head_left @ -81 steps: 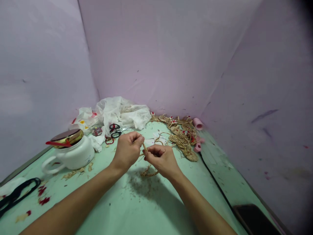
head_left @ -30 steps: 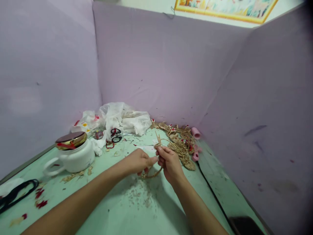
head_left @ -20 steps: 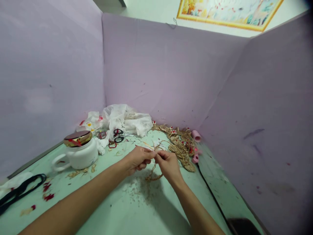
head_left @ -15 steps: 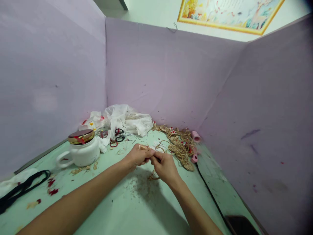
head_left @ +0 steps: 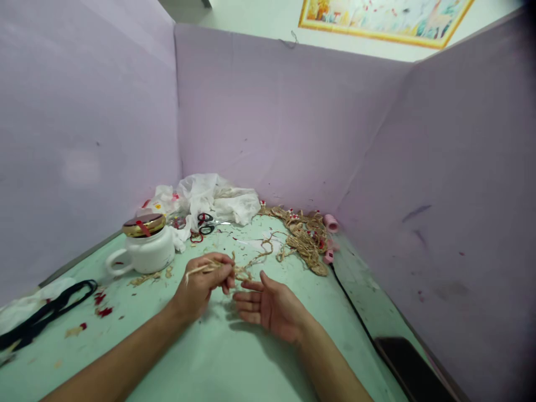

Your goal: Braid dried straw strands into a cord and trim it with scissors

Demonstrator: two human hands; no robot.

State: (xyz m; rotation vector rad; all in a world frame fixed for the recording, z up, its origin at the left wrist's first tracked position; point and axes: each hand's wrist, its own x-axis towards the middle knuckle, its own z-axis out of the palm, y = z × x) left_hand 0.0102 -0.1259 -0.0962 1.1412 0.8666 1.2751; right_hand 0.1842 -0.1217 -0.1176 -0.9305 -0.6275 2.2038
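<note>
My left hand [head_left: 205, 283] pinches a bundle of tan jute twine [head_left: 240, 273] between thumb and fingers, with frayed ends sticking out over the back of the hand. From the bundle a strand runs up and right towards a heap of braided twine [head_left: 305, 237] dotted with red and white bits. Palm turned up, my right hand [head_left: 268, 307] is open just right of the bundle, fingers stretched towards it. Whether its fingertips touch the twine I cannot tell.
Left stands a white mug [head_left: 149, 252] with a gold lid. Behind it lie scissors [head_left: 206, 224] and crumpled white plastic bags [head_left: 221, 198]. A pink device [head_left: 329, 257] trails a black cable to a dark phone-like slab [head_left: 412, 368]. Black cord [head_left: 54, 310] lies far left. Lilac panels [head_left: 268, 123] enclose the table.
My hands were together at the twine and have separated. The left has moved left and down, keeping the twine. My right hand has opened and turned palm up. The view has shifted slightly.
</note>
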